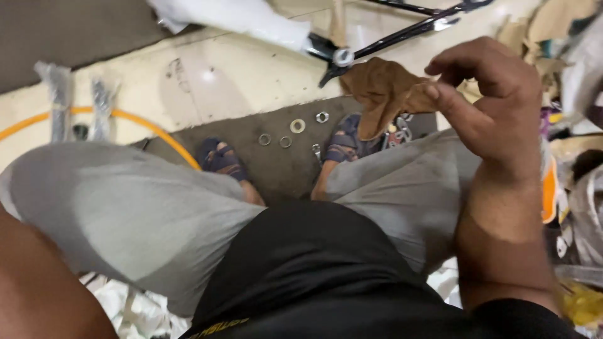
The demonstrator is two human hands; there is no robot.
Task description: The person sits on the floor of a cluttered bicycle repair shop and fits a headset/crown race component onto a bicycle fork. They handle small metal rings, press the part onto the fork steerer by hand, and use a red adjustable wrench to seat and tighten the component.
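My right hand (pixel 496 107) is raised at the upper right, thumb and fingers pinched on the edge of a crumpled brown cloth (pixel 380 91) that hangs above my right knee. Only my bare left forearm (pixel 38 282) shows, at the bottom left corner; the hand itself is out of frame. I am seated, with grey trousers (pixel 138 213) and a black shirt filling the middle. Between my sandalled feet (pixel 220 158), a large washer (pixel 298 126), a hex nut (pixel 322 117) and two smaller rings (pixel 264 139) lie on a grey floor patch.
A black bicycle frame (pixel 402 34), partly wrapped in white foam (pixel 239 16), lies across the top. An orange curved tube (pixel 144 125) and plastic-wrapped parts (pixel 59 94) sit at the left. Small metal pieces (pixel 402 129) lie under the cloth. Bags and clutter (pixel 584 188) crowd the right edge.
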